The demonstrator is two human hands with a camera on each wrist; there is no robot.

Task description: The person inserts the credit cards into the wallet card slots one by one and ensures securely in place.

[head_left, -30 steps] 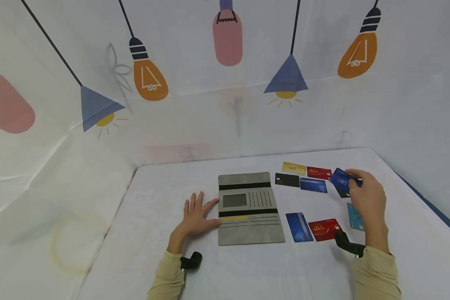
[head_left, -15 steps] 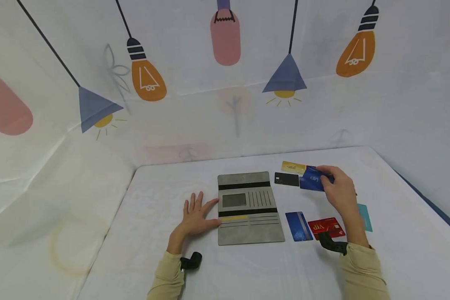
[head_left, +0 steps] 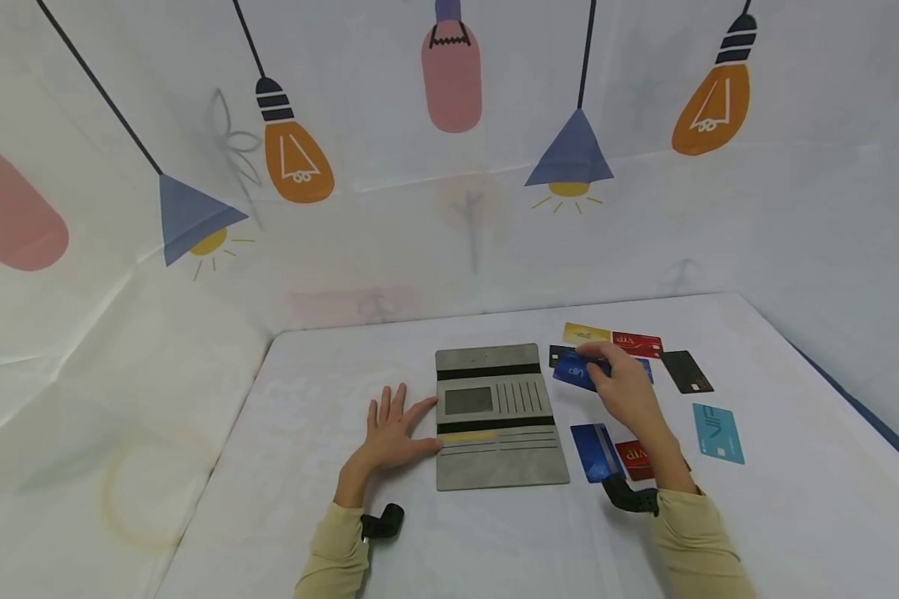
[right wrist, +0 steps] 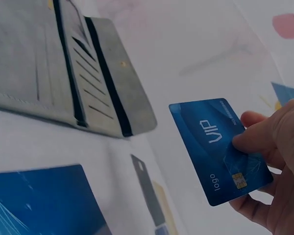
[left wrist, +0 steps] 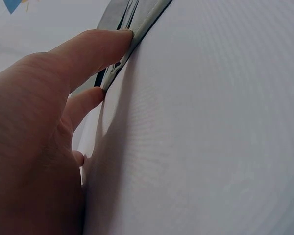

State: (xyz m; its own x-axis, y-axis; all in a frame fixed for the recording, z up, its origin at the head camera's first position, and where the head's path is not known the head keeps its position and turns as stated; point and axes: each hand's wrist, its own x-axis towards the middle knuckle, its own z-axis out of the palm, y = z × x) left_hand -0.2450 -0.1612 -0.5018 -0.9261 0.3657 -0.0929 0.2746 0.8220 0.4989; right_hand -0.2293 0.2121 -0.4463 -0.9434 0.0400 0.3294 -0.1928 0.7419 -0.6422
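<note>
In the head view a grey wallet lies unfolded on the white table, showing card slots and a clear window. My left hand is spread at its left side; in the left wrist view the thumb and a finger touch the wallet's edge. My right hand pinches a blue VIP card between thumb and fingers, raised above the table to the right of the wallet. Partly covered by that card and hand are a black card and another blue card.
A yellow card and a red VIP card lie at the back. A second black card and a teal VIP card are farther right. Nearer lie a striped blue card and a partly hidden red card.
My right hand has carried the blue VIP card leftward from the right-hand cards towards the wallet, uncovering the right-hand black card and the teal card. My left hand has stayed in place.
</note>
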